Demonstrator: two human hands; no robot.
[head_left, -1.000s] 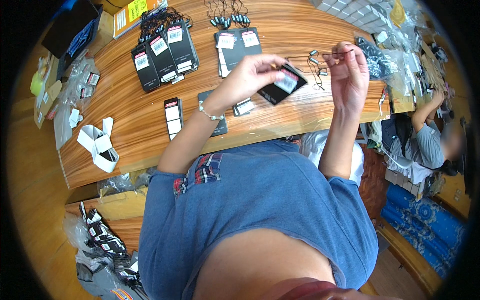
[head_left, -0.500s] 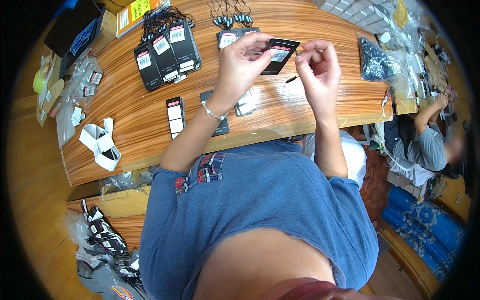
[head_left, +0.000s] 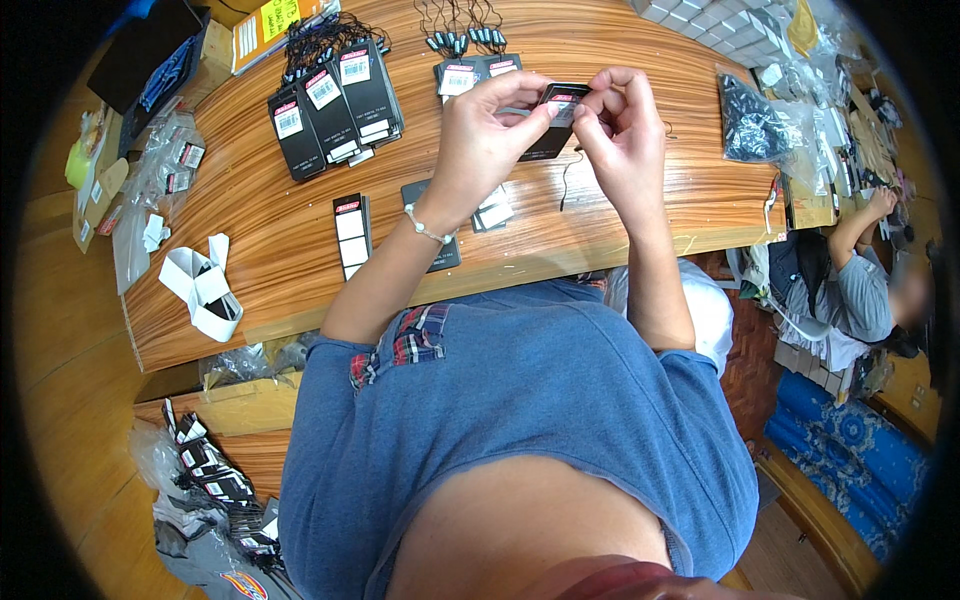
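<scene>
Tag (head_left: 557,136) is being gripped by left hand (head_left: 480,127); right hand (head_left: 625,135), grip unclear, is being brought closer; boxes (head_left: 692,22) are being kept at far-right table (head_left: 590,42) corner.

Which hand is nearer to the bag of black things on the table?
Right. The right hand is left of the bag, not touching; the left hand, holding a black tag, is farther left.

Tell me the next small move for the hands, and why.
Probably ease the black cord through the black tag's top end with the right hand: the left hand steadies the tag, the right fingers are at its upper part, the cord dangles close by, and the stacked tags have cords at their top ends.
</scene>
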